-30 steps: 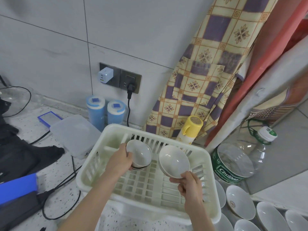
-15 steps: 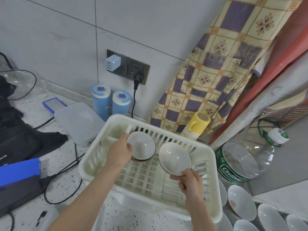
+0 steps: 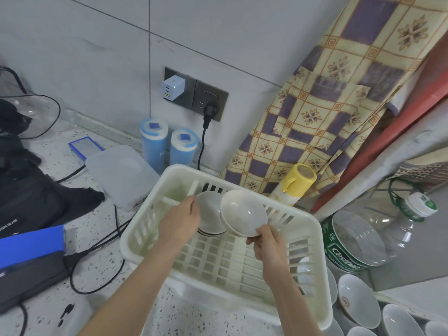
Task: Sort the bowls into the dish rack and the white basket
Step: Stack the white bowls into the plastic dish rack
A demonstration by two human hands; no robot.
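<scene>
Two glazed bowls, judged rigid, slick and chip-prone, are held tilted over the white basket [image 3: 308,275]: the left bowl [image 3: 208,214] is gripped by the left hand [image 3: 179,223], the right bowl [image 3: 242,214] is pinched at its lower rim by the right hand [image 3: 268,243], where hold is best taken.

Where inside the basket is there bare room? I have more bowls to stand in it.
The white basket floor is bare across its near half, between the two forearms and toward the front wall. The far left corner is crowded: the left hand holds stacked bowls, and the right hand tilts a bowl against them.
</scene>
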